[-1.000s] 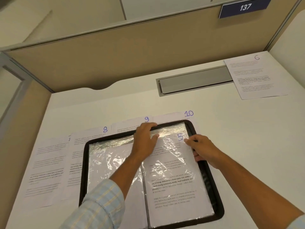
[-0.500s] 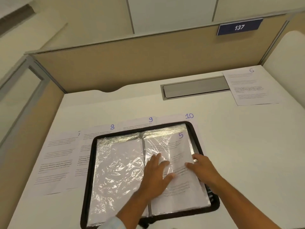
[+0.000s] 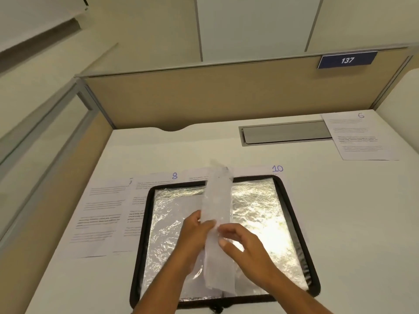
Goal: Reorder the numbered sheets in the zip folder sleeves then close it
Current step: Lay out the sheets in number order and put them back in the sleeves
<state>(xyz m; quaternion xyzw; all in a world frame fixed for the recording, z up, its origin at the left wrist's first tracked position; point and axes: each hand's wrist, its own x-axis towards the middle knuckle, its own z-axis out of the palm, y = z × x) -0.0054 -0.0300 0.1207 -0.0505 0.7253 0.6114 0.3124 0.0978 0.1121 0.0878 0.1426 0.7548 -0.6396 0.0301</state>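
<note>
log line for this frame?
left hand: holds sleeve | right hand: pinches sleeve | sleeve: upright | zip folder: open | sheet 6: far right

We've got a white desk (image 3: 340,211) with the black zip folder (image 3: 145,223) lying open on it, overlapping sheet 8 (image 3: 154,184) and sheet 10 (image 3: 256,171). The leftmost sheet (image 3: 99,216) is tucked partly under sheet 8. Sheet 6 (image 3: 360,137) sits well apart at the far right, overlapping the grey flap (image 3: 285,132) set in the desktop.
</note>
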